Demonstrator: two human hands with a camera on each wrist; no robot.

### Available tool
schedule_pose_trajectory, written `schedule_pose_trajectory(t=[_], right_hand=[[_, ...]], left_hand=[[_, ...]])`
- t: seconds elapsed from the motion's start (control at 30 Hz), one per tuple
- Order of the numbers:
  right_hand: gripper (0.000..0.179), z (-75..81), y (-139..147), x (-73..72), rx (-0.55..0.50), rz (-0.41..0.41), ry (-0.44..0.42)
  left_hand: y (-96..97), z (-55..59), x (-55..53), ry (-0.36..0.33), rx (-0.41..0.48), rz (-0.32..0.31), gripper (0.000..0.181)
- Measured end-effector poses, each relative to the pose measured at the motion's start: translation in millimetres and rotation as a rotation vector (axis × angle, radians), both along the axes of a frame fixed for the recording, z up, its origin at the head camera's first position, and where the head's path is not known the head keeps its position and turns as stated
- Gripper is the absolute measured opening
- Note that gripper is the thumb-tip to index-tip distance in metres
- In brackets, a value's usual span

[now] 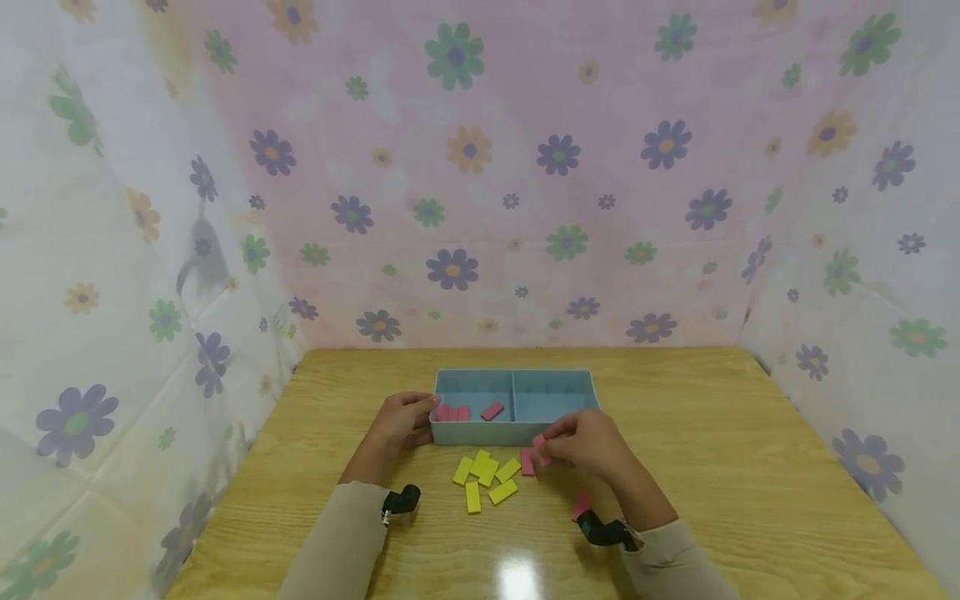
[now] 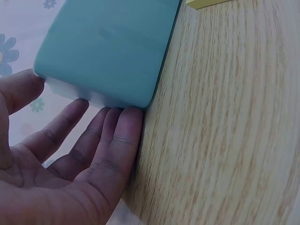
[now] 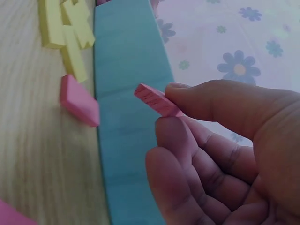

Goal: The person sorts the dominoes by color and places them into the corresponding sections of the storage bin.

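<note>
Flower-printed fabric (image 1: 510, 175) backs a wood-grain tabletop (image 1: 675, 400) bearing a divided blue tray (image 1: 480, 434) in the head view. Left wrist view: the left hand (image 2: 70, 176) touches the tray's end with spread fingers; light steadying pressure seems sufficient. Right wrist view: the right hand (image 3: 234, 152) pinches a pink tile (image 3: 152, 101) before the tray wall, best gripped level and clear of the loose pink tile (image 3: 80, 103) left of its fingertips.
</note>
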State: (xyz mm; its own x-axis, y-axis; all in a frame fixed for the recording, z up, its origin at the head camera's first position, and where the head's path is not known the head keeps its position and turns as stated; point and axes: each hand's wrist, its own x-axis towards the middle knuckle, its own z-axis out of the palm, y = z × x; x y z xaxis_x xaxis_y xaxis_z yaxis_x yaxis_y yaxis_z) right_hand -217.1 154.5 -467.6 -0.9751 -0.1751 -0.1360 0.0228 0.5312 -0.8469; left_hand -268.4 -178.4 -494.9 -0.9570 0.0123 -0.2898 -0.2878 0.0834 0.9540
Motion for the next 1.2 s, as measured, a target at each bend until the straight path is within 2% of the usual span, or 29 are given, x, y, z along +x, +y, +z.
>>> schedule_pose_trajectory(t=[0.23, 0.47, 0.7, 0.9, 1.2], right_hand=[[0.013, 12.5, -2.7, -8.7, 0.055, -0.028, 0.082], [0.014, 22.5, -11.1, -17.1, -0.016, -0.029, 0.09], [0.011, 23.5, -21.8, -28.3, -0.037, -0.012, 0.117], [0.014, 28.1, -30.6, -33.5, -0.026, -0.006, 0.124], [0.012, 35.0, -42.3, -41.7, -0.049, -0.017, 0.072]], left_hand=[[2.9, 0.5, 1.5, 0.004, -0.016, -0.004, 0.042], [3.1, 0.4, 3.0, -0.001, -0.02, -0.017, 0.043], [2.7, 0.9, 1.6, -0.004, -0.025, -0.007, 0.042], [2.7, 0.7, 1.7, -0.004, -0.01, -0.002, 0.041], [2.2, -2.0, 0.9, 0.01, 0.001, -0.002, 0.042]])
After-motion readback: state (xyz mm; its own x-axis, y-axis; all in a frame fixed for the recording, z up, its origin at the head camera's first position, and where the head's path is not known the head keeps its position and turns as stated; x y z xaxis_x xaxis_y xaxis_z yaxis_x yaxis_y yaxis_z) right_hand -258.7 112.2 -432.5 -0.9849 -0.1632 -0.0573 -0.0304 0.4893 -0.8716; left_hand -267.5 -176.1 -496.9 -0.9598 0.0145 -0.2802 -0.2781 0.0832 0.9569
